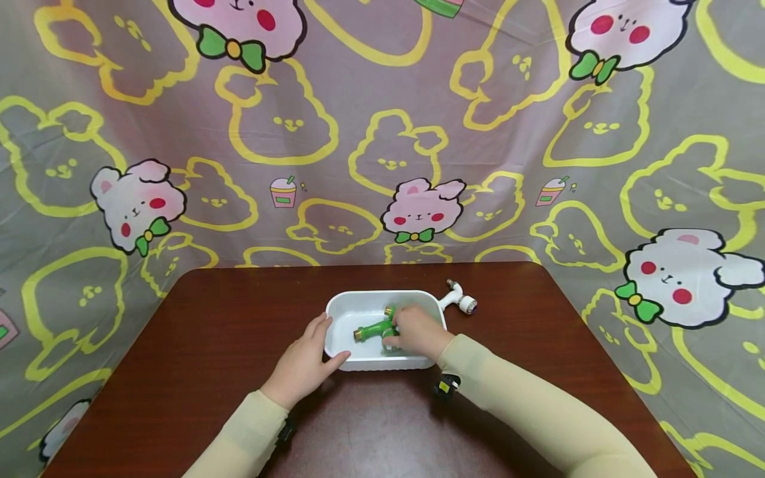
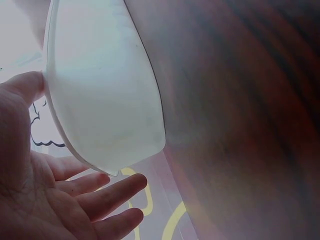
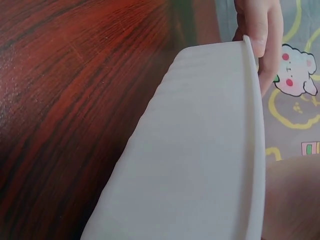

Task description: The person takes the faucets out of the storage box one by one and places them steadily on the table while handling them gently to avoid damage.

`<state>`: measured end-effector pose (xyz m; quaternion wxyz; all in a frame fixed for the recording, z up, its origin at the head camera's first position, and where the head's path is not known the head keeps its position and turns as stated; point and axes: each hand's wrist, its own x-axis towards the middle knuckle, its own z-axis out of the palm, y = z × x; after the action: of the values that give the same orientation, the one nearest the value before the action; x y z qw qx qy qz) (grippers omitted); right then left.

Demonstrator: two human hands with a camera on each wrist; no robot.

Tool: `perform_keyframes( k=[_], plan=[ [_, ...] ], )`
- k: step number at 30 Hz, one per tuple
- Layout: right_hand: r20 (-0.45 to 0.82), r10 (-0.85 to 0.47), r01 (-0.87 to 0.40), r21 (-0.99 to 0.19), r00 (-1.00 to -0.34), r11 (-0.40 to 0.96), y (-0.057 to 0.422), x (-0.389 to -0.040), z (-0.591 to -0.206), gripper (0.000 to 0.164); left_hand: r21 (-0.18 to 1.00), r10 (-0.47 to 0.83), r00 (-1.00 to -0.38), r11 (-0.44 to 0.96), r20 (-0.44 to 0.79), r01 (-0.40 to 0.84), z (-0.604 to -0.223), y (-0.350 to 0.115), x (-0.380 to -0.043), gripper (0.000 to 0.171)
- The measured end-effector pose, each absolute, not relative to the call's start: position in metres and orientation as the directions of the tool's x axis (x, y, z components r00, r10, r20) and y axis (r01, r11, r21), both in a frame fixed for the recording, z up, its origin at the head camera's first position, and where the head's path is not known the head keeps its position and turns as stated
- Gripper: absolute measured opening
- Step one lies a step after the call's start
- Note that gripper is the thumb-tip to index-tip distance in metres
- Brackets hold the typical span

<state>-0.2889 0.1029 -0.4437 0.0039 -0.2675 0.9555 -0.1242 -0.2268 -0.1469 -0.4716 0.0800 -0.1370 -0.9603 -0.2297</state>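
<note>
A white plastic basin (image 1: 352, 364) stands on the table. Inside it lies a green pipe fitting (image 1: 373, 330) with brass-coloured ends. My right hand (image 1: 418, 330) reaches into the basin, fingers curled down around the right part of this fitting and covering it. Something pale green, too blurred to name, shows below the thumb. At the basin's left end, my left hand (image 1: 303, 366) touches the rim with its thumb and fingers spread. In the left wrist view, the left hand's thumb meets the basin wall (image 2: 105, 90) and its other fingers extend loosely past the rim.
A white tap (image 1: 457, 300) lies on the brown wooden table (image 1: 239, 312), just beyond the basin's right end. Behind the table hangs a patterned cloth (image 1: 340, 172) with cartoon bunnies, which also runs along both sides. The basin's outer wall (image 3: 200, 135) fills much of the right wrist view.
</note>
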Motion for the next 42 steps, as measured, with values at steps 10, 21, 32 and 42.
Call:
perform_keyframes(
  k=[10, 21, 32, 42],
  plan=[
    [0.058, -0.523, -0.526, -0.13, -0.85, 0.84, 0.099, -0.283, -0.442, 0.049, 0.429, 0.223, -0.952, 0.854, 0.211, 0.295, -0.473, -0.147, -0.227, 0.081],
    [0.054, -0.489, -0.491, -0.068, -0.871, 0.868, 0.096, -0.282, -0.447, 0.051, 0.434, 0.221, -0.956, 0.854, 0.195, 0.286, -0.472, -0.147, -0.226, 0.081],
    [0.085, -0.475, -0.481, -0.058, -0.876, 0.875, 0.095, -0.284, -0.452, 0.048, 0.445, 0.214, -0.958, 0.851, 0.191, 0.279, -0.473, -0.147, -0.226, 0.08],
    [0.098, -0.49, -0.495, -0.035, -0.866, 0.868, 0.095, -0.285, -0.452, 0.039, 0.446, 0.216, -0.957, 0.85, 0.192, 0.281, -0.472, -0.146, -0.226, 0.08]
  ],
)
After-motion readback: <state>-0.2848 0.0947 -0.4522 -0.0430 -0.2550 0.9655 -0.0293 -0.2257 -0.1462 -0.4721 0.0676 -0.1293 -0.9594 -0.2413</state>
